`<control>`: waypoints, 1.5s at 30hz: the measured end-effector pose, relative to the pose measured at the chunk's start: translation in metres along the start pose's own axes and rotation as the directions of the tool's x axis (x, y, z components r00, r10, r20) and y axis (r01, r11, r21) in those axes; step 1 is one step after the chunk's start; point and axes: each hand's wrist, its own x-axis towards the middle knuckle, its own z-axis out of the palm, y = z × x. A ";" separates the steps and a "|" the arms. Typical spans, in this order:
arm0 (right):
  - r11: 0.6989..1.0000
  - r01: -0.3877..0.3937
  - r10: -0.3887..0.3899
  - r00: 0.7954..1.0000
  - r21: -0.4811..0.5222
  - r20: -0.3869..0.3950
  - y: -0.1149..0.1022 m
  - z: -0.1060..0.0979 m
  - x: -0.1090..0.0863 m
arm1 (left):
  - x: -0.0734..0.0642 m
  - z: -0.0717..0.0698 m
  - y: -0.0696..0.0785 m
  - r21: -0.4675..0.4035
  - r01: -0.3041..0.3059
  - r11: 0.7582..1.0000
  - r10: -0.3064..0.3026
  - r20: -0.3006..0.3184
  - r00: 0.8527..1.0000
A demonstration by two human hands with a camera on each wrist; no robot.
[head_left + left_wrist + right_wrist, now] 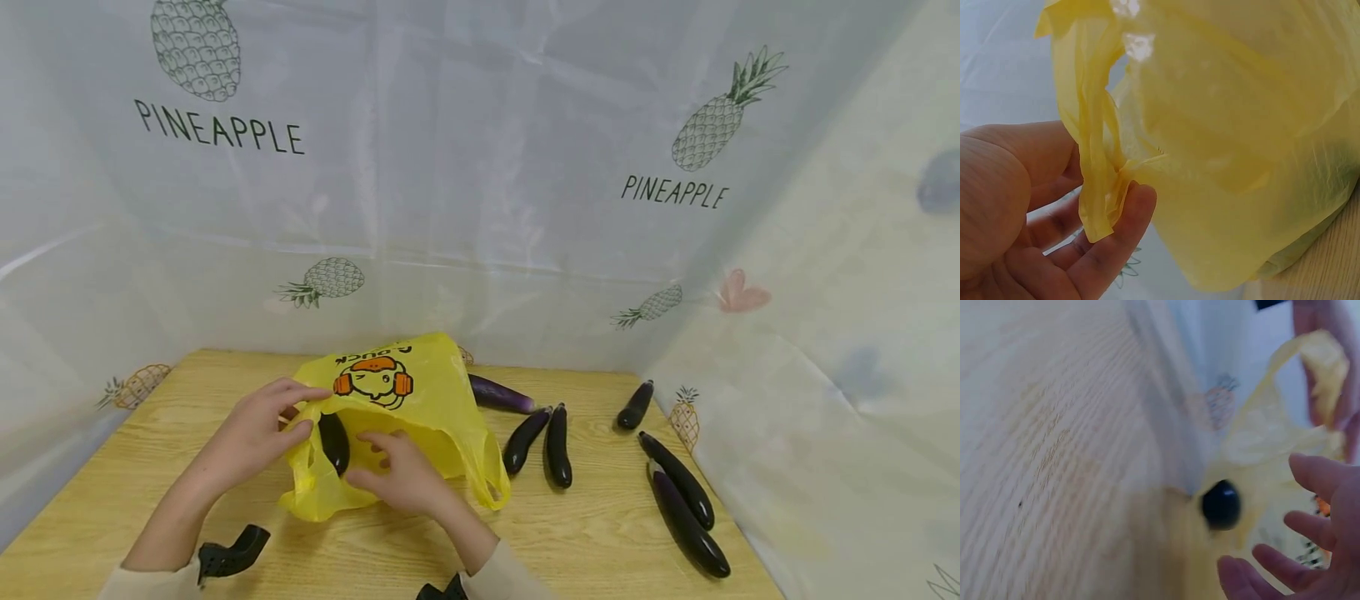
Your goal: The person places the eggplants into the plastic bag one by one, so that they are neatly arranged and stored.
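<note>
A yellow plastic bag [438, 379] with a printed duck lies on its side, its mouth facing the person. At the bag's left handle, the left hand [258, 427] pinches the plastic; its thumb and fingers close around the handle strip [1094, 187] in the left wrist view. Inside the mouth shows a dark eggplant [334, 443], its rounded end [1221, 505] visible in the right wrist view. The right hand [408, 477] is at the bag's mouth, just right of that eggplant, with fingers spread and nothing held. The rest of the bag's inside is hidden.
Right of the bag lie a long purple eggplant [501, 394] and two smaller ones [527, 440] side by side. Another eggplant [635, 407] and a touching pair [688, 525] lie along the right edge of the wooden table [600, 533]. A pineapple-print sheet [480, 208] hangs behind.
</note>
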 end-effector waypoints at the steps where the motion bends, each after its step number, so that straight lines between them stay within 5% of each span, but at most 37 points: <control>1: 1.000 0.011 -0.011 1.000 0.017 0.022 -0.002 -0.005 -0.006 | 0.000 0.000 0.000 0.000 -0.002 1.000 0.002 -0.001 1.000; 6: 0.991 0.081 -0.091 0.991 0.103 0.097 -0.006 -0.039 -0.040 | 0.001 0.001 0.000 -0.005 -0.017 1.000 0.017 -0.005 1.000; 10: 0.988 0.106 -0.114 0.992 0.116 0.061 -0.004 -0.073 -0.067 | 0.000 0.001 0.000 -0.008 -0.021 1.000 0.021 -0.010 1.000; 17: 0.998 0.070 -0.068 0.985 0.004 -0.159 0.033 -0.134 -0.099 | 0.000 0.001 -0.001 -0.004 -0.015 1.000 0.015 -0.004 1.000; 24: 0.983 -0.152 0.100 0.912 -0.102 -0.397 0.088 -0.176 -0.121 | 0.001 0.001 0.000 0.002 -0.018 1.000 0.018 -0.004 1.000; 33: 0.945 -0.324 0.277 0.863 -0.043 -0.423 0.140 -0.180 -0.129 | -0.001 -0.001 -0.004 0.003 -0.007 1.000 0.007 0.001 1.000; 45: 0.903 -0.412 0.429 0.848 0.122 -0.311 0.153 -0.165 -0.122 | -0.002 -0.002 -0.001 -0.003 -0.002 1.000 0.002 -0.005 1.000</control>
